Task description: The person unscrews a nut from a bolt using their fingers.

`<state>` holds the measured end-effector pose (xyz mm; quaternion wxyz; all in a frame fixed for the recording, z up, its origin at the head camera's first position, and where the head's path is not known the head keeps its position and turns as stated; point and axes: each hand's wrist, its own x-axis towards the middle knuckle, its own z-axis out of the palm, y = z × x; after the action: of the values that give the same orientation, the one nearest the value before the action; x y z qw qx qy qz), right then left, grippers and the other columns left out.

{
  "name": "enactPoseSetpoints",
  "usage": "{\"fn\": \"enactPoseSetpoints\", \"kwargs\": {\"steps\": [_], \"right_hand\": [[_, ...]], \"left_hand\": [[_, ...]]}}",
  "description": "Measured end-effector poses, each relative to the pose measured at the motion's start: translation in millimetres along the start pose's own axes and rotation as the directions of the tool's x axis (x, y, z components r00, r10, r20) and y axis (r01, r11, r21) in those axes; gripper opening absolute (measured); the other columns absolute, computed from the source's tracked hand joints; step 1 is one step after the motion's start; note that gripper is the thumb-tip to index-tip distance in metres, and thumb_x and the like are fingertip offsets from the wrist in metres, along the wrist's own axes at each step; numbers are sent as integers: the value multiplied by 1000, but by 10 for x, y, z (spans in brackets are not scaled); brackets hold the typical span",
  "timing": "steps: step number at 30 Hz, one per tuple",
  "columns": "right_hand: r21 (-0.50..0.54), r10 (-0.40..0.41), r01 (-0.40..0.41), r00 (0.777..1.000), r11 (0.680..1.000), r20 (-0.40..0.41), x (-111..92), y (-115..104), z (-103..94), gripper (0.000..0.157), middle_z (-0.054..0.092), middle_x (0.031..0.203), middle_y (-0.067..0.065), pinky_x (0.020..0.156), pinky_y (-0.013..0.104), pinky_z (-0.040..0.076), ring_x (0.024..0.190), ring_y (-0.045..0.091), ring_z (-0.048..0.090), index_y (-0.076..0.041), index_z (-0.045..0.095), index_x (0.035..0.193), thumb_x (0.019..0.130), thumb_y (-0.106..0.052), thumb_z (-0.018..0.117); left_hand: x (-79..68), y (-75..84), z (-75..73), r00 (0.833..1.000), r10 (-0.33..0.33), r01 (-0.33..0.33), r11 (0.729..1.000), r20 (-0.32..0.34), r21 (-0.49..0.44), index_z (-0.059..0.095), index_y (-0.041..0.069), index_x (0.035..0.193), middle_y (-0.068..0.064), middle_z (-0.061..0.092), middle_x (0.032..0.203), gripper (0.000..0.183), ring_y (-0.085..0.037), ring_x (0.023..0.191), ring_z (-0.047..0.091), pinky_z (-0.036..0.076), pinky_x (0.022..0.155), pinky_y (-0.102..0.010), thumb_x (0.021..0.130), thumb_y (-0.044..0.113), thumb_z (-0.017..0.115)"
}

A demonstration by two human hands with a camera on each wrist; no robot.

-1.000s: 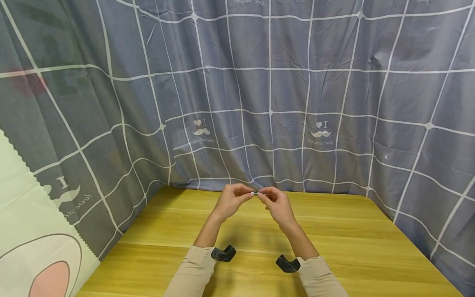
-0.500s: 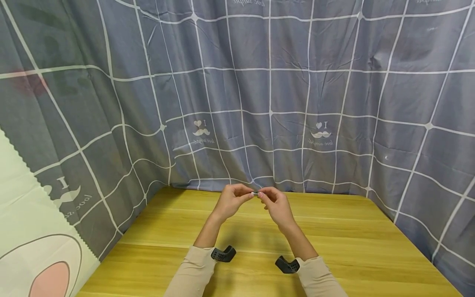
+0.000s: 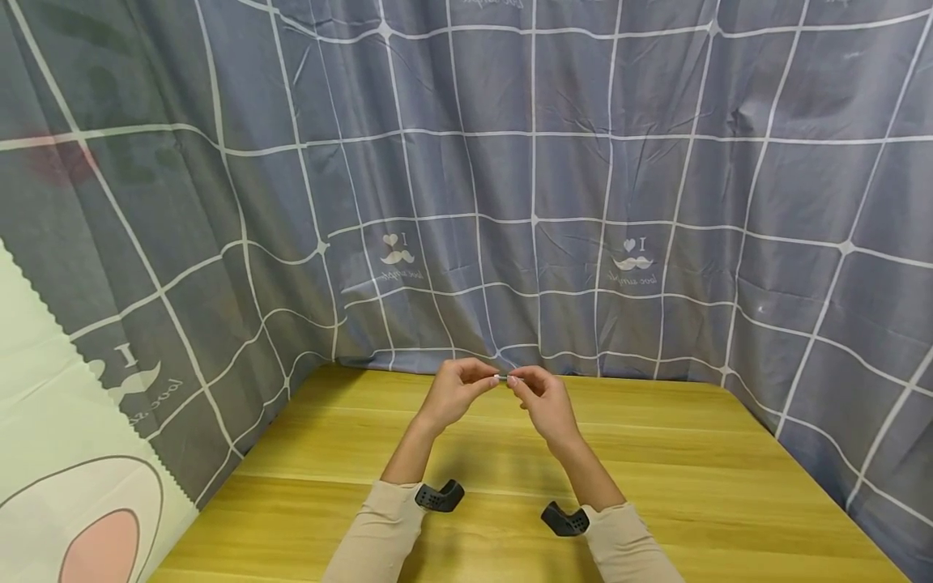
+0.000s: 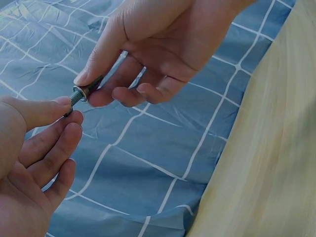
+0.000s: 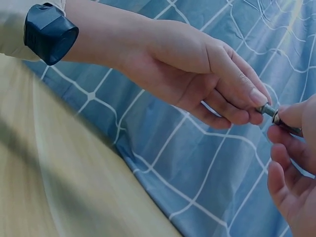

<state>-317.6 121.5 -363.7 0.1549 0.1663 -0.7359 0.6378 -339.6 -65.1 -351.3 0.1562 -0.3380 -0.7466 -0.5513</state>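
Observation:
Above the far edge of the table, both hands hold one small metal bolt (image 4: 75,97) between them. It has a threaded shank, a ring or washer around it, and a darker sleeve-like part (image 4: 93,86) at one end. My left hand (image 3: 447,401) pinches the threaded end between thumb and forefinger. With thumb and forefinger, my right hand (image 3: 548,411) pinches the sleeve end, its other fingers loosely bent. In the right wrist view the threads (image 5: 269,110) show between the two sets of fingertips. Both ends of the bolt are partly hidden by fingers.
A yellow wood-grain table (image 3: 350,526) lies under the forearms. Grey-blue checked curtain (image 3: 568,178) hangs behind and at the sides. A pale cloth with a printed pink shape (image 3: 44,421) hangs at the left. Each wrist carries a black camera mount (image 3: 440,496).
Both hands stay in nearly the same place, still pinching the bolt. The right fingertips shift very slightly, and the head view moves a little.

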Motion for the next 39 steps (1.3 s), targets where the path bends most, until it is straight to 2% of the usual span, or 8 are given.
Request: {"fn": "enactPoseSetpoints", "kwargs": {"steps": [2,9,15,21,24,28,32,39], "right_hand": [[12,-6,6,1000,1000,-3,9,20,-7,14,68,99,14,74,30,51,92,33,61,9,69,112,101,1,66],[20,-32,32,999,999,-8,128,377,-19,23,68,116,17,73,28,50,94,21,63,1,67,122,100,-8,70],[21,-15,16,1000,1000,-17,139,385,-11,19,69,101,17,70,29,50,84,18,59,4,71,115,102,-10,69],[24,-38,38,999,999,5,140,373,-10,21,68,113,16,71,29,50,92,21,64,1,69,120,99,-3,70],[19,-17,17,1000,1000,11,140,360,-11,25,68,117,16,72,30,50,94,21,64,0,67,124,101,-7,69],[2,26,-26,1000,1000,-17,168,375,-6,22,70,105,11,73,31,51,89,18,61,3,69,120,103,-11,67],[-7,22,-22,999,1000,-28,183,382,-16,16,70,97,10,73,32,51,87,22,61,8,70,111,102,-4,66],[5,-6,6,1000,1000,-18,151,386,-18,21,68,111,13,74,28,50,95,23,62,4,68,119,100,-4,70]], "left_hand": [[7,-1,11,1000,3,-3,1000,-1,1,75,-10,105,-21,74,100,12,-35,92,71,56,80,-35,96,-5,70],[15,0,19,1000,-2,2,1000,4,-9,74,-13,106,-22,74,101,14,-36,93,71,56,81,-37,96,-4,70],[0,3,16,1000,5,-5,1000,-12,6,75,-10,104,-21,74,99,11,-34,92,71,57,80,-39,95,-5,70],[3,4,14,1000,5,-5,1000,-25,13,75,-11,104,-20,74,99,11,-34,92,71,57,81,-40,95,-6,71],[5,-2,17,1000,9,-8,1000,-21,17,74,-12,104,-20,74,99,11,-33,91,71,57,79,-38,95,-6,70],[3,-4,18,1000,7,-7,1000,-14,15,74,-13,105,-21,74,99,13,-33,90,71,56,79,-36,95,-5,70],[3,3,15,1000,4,-4,1000,-7,12,73,-13,106,-21,74,100,14,-34,91,71,56,80,-37,96,-5,70],[-3,0,4,1000,-6,6,1000,-2,0,74,-11,105,-21,74,101,12,-33,92,71,56,80,-36,96,-5,70]]}}
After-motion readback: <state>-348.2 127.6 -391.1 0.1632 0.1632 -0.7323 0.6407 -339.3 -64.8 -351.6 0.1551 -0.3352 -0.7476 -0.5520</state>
